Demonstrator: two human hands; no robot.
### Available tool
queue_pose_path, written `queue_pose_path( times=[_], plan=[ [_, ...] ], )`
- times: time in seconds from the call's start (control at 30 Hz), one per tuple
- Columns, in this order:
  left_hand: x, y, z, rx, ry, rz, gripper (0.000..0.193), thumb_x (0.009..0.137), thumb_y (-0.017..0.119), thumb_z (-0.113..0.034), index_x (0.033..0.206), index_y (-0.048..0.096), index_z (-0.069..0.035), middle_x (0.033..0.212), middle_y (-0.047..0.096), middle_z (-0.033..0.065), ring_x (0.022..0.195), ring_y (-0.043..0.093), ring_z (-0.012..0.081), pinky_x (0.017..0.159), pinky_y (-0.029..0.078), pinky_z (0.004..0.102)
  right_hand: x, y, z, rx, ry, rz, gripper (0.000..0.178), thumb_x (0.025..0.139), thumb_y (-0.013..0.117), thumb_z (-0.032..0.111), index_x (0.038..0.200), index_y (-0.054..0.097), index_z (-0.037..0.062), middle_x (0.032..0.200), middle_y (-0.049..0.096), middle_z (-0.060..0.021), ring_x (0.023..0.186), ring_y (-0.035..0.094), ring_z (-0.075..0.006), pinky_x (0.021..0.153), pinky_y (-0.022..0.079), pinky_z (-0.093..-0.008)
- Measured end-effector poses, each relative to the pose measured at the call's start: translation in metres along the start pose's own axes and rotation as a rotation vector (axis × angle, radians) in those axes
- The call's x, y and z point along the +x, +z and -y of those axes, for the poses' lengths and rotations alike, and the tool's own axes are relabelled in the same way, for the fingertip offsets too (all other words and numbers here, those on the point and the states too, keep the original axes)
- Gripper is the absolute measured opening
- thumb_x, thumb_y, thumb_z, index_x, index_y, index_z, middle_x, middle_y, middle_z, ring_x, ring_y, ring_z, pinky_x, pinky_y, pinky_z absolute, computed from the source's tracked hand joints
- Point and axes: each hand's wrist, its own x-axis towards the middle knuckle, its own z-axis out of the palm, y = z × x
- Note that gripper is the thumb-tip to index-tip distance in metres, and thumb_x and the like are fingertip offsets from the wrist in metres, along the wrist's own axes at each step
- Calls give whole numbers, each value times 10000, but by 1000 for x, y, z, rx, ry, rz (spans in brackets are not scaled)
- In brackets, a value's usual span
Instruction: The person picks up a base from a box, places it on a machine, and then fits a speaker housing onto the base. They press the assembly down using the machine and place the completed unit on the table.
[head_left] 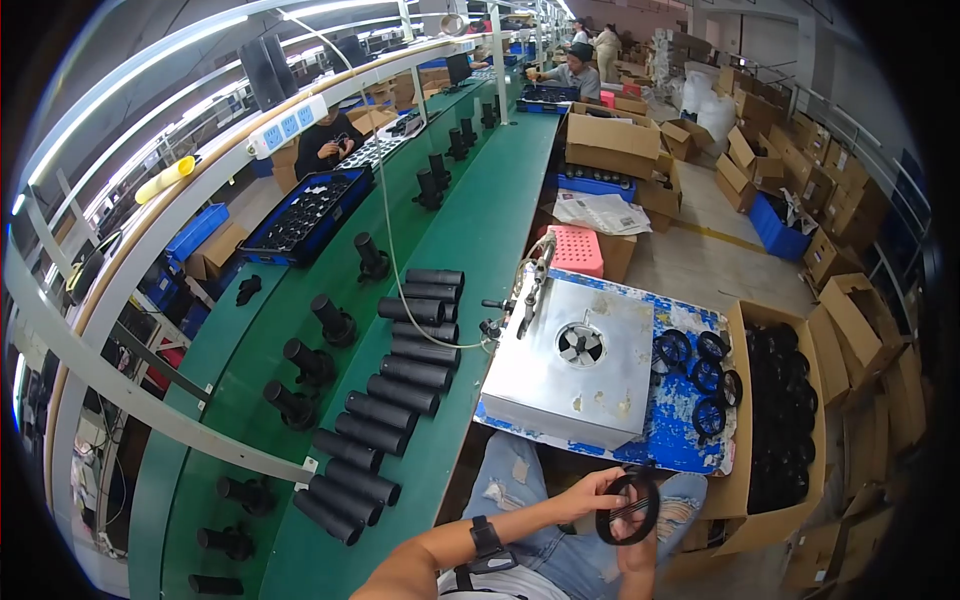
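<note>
Black ring [653,510], low in frame, right of centre: left hand [597,490] has fingers curled onto its upper-left rim; right hand [637,556] lies behind, finger closure indeterminable. Recommended: steady rim support, without squeezing.

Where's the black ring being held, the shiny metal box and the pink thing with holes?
Black ring [652,510]: head view, its rim's right side.
Metal box [550,380]: head view, its flat top.
Pink thing [576,245]: head view, its holey surface.
</note>
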Motion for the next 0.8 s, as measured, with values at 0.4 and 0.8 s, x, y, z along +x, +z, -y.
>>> queue_pose_path(
  times=[0.4,0.8],
  plan=[
    [-7,-31,-12,683,144,-452,301,829,604,-119,1097,490,-44,783,575,54,646,543,122,591,449,274,48,29,-11,-276,10,-221,313,789,711,52,1055,549,25,933,624,-60,778,619,-125,672,497,-241],
    [-23,-21,-58,634,52,-278,400,875,655,-164,1168,424,-22,853,548,79,734,546,154,659,452,284,60,40,-1,-183,-42,-100,421,711,693,-13,1088,507,-2,942,575,-53,891,591,-150,810,487,-278]
  ],
)
